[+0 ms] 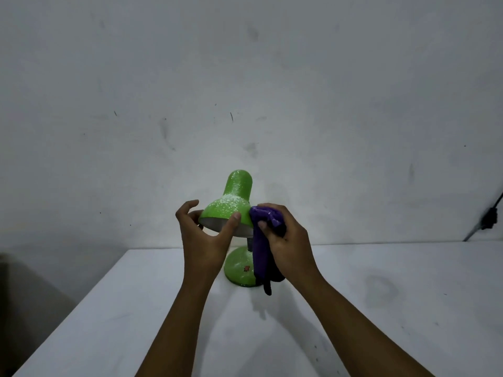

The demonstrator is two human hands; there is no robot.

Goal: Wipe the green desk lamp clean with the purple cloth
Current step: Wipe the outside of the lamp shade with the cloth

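Two bare forearms reaching in from the bottom edge, over a white table [114, 317]. Left hand [202, 238] curled around the rim of the lamp shade [226, 213], thumb on the front edge, fingers hooked round the far left side, steadying it. Right hand [285, 240] gripping a bunched purple cloth [262, 248], pressed against the right side of the shade, loose end hanging down in front of the round base [239, 268].

Green lamp [236, 191] standing upright on the table near its back edge, shade tilted toward the camera, pale inside showing.

Progress, judging by the surface: early. White speckles and a dusty patch thick across the top of the shade and up the neck, none of it visibly cleared. Base also looking spotted, with a small red mark. Probably most of the wiping left: top of shade, neck, stem, base.

Beyond: a plain grey-white wall [245, 77], scuffed and marked in places. A dark cable with a plug [488, 219] running down at the far right. Dim shadowed area to the lower left, beside the table.
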